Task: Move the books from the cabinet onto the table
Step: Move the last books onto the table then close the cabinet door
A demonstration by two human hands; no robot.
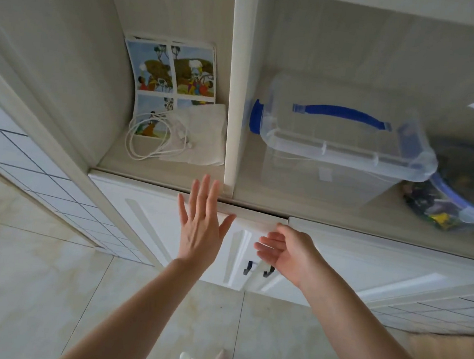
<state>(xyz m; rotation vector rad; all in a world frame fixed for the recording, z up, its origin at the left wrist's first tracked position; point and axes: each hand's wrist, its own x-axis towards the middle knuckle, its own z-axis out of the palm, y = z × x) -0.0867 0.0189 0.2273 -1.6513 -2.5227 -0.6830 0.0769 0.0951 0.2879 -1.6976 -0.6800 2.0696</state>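
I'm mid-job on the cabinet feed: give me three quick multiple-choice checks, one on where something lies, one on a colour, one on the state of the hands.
1. The white cable lies:
A. in the left compartment, partly on the picture book
B. inside the clear box
C. on the floor

2. The handle of the clear box is:
A. red
B. blue
C. white

3. The hands are:
A. both gripping a book
B. one closed on a door handle
C. both open and empty

Answers:
1 A, its loops lie beside the folded cloth and over the book's lower part.
2 B, the strap on the lid is blue.
3 C, the left hand and right hand have spread fingers, holding nothing.
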